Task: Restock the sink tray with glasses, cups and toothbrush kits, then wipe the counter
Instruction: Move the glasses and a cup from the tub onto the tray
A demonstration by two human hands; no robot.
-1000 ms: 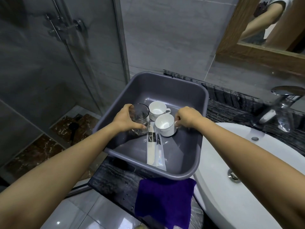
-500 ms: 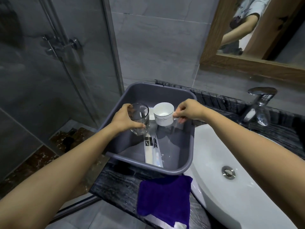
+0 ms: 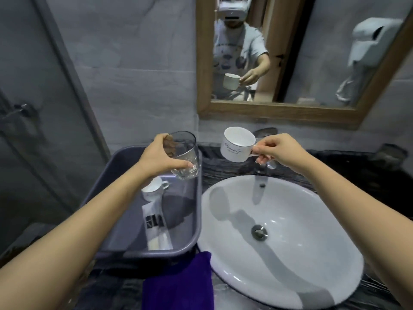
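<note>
My left hand (image 3: 157, 158) grips a clear glass (image 3: 184, 156), held tilted above the far right part of the grey tub (image 3: 194, 224). My right hand (image 3: 276, 151) pinches the handle of a white cup (image 3: 238, 144) and holds it in the air over the back of the counter, behind the sink. Inside the tub a second white cup (image 3: 154, 190) lies on its side, and wrapped toothbrush kits (image 3: 157, 229) lie flat on the bottom, partly hidden by my left forearm.
A white oval sink (image 3: 290, 242) fills the right half of the dark marble counter (image 3: 223, 164). A purple cloth (image 3: 178, 285) lies at the counter's front edge. The faucet hides behind my right hand. A wood-framed mirror (image 3: 279, 111) hangs above; a glass shower door stands left.
Both hands have lifted out of the tub, the left with the glass and the right with the white cup, and moved right toward the sink. The view has swung right and upward.
</note>
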